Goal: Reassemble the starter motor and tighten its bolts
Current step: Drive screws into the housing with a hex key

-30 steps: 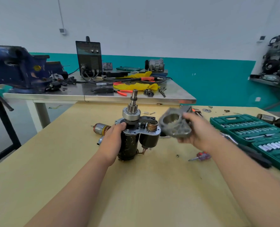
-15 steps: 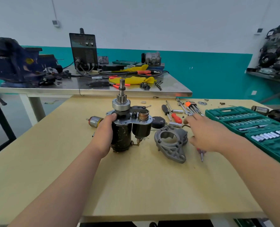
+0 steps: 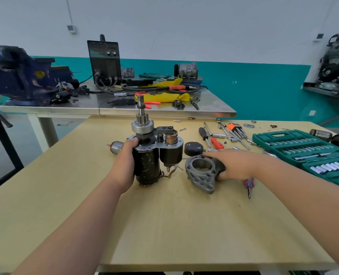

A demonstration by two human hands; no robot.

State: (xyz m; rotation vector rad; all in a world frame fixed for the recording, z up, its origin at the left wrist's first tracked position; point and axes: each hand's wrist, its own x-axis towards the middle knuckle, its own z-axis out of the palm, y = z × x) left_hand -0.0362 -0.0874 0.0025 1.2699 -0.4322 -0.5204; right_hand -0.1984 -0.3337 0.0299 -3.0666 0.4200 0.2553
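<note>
Since half a second ago, the right hand [image 3: 238, 165] has swung back from the loose tools onto the grey cast-metal nose housing [image 3: 201, 175], which lies flat on the pale wooden table [image 3: 164, 225] just right of the black cylindrical starter motor [image 3: 146, 165]. The motor stands upright near the table's middle, its toothed pinion shaft [image 3: 142, 114] pointing up. The left hand [image 3: 125, 167] wraps the motor's body, thumb at the top plate. Right fingers lie over the housing's far rim with the thumb tucked against its near-right side, a narrow clasp around it (not yet lifted). Done well, the housing probably rises level, bore centred over the shaft, then lowers straight while the left hand steadies the motor.
</note>
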